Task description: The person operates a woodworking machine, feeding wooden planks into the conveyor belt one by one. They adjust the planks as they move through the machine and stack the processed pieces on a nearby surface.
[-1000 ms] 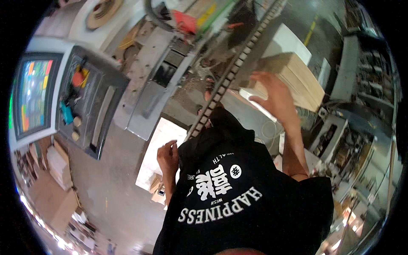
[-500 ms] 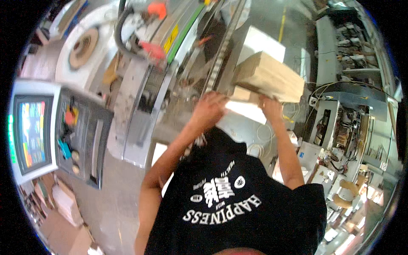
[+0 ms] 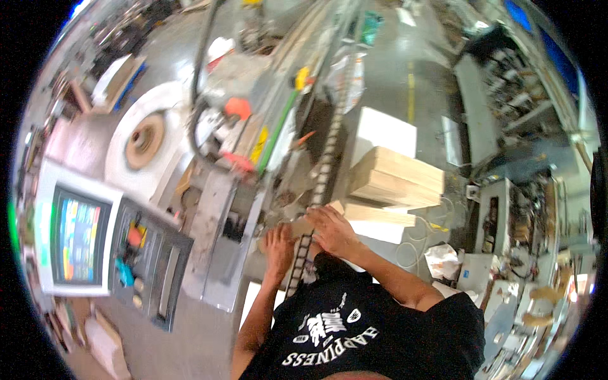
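Note:
A narrow light-brown wooden board (image 3: 296,227) lies across the chain-like track (image 3: 324,171) at the machine's edge, between my two hands. My left hand (image 3: 277,252) holds its left end, fingers bent over the top. My right hand (image 3: 333,232) grips the right end, its fingers pointing to the left; its thumb is hidden. To the right of my right hand is a neat stack of pale wooden boards (image 3: 405,180), with a lower layer of boards (image 3: 383,216) on the near side. The board's underside does not show.
Left of me is a control panel with a lit screen (image 3: 81,237) and knobs. A large white reel (image 3: 144,140) stands behind it, beside a dark hose (image 3: 194,114). A white sheet (image 3: 387,132) lies beyond the stack. Shelves of metal parts (image 3: 506,79) line the right.
Both hands have moved left from beside the board stack to the machine's track, carrying the wooden board. My view has shifted, so the surroundings sit lower and more to the right.

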Motion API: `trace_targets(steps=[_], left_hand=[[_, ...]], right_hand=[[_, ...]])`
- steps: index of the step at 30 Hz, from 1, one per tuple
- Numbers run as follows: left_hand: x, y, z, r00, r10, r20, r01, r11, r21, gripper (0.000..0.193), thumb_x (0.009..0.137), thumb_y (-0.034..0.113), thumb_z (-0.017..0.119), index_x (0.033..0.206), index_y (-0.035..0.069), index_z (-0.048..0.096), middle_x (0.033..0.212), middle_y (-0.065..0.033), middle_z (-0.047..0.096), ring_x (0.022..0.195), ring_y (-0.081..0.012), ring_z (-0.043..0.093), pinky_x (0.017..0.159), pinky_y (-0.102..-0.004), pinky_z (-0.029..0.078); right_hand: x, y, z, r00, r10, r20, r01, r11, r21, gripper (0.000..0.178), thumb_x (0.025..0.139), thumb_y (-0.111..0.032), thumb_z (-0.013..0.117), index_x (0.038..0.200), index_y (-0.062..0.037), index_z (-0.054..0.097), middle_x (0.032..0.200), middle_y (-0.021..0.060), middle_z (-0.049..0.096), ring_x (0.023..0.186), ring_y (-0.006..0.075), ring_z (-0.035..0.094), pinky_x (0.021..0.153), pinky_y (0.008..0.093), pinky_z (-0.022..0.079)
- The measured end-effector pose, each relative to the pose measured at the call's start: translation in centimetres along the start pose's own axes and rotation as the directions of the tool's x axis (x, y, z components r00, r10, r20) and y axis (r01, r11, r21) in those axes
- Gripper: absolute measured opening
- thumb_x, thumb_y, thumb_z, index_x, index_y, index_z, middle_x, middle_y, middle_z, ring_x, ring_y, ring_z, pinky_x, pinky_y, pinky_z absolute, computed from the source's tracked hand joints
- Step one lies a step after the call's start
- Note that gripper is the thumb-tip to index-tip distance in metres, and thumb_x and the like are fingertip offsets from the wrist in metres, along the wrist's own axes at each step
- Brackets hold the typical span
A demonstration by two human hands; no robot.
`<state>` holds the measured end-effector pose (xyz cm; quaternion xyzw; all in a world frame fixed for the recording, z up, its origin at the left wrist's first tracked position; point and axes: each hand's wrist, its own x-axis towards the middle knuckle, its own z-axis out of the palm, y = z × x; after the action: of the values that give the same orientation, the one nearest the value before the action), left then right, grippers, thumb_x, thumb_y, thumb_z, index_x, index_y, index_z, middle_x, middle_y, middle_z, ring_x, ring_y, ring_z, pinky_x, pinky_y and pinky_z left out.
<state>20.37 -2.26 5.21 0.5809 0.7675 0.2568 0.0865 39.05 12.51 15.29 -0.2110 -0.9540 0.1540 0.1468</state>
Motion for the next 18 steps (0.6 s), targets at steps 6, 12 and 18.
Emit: trace_targets(steps=[6,12,18], left_hand=[[-8.6,-11.4,-3.9,0.894,-0.313,-0.320,0.392,0.893,0.222,0.060,0.093,0.030,0.080,0.144,0.010,0.057,0.137,-0.0161,0.061,0.127,-0.0385,0.056,0.113,-0.0548,0.038],[-8.8,-12.8,-5.7,0.742,-0.446,-0.500,0.603,0.771,0.207,0.045,0.097,0.033,0.076,0.136,0.015,0.065,0.132,-0.0119,0.062,0.126,-0.0358,0.055,0.113,-0.0528,0.036],[-3.3,-13.7,-6.4,0.775,-0.477,-0.415,0.581,0.796,0.170,0.033,0.096,0.031,0.073,0.127,0.018,0.070,0.117,-0.0055,0.067,0.119,-0.0299,0.060,0.110,-0.0493,0.038]], right_hand=[[3.2,-3.5,6.6,0.943,0.114,0.312,-0.257,0.846,0.467,0.064,0.093,-0.032,0.079,0.149,-0.0089,0.058,0.153,0.0173,0.058,0.144,0.0386,0.052,0.121,0.0514,0.042],[8.7,-7.1,18.9,0.809,-0.030,0.586,-0.583,0.080,0.809,0.070,0.095,-0.045,0.082,0.148,-0.0074,0.056,0.152,0.0185,0.056,0.140,0.0328,0.055,0.118,0.0475,0.043],[14.1,-10.8,24.5,0.834,0.031,0.551,-0.536,-0.191,0.822,0.061,0.092,-0.044,0.087,0.137,-0.0092,0.066,0.140,0.0062,0.055,0.127,0.0240,0.061,0.112,0.0401,0.045]])
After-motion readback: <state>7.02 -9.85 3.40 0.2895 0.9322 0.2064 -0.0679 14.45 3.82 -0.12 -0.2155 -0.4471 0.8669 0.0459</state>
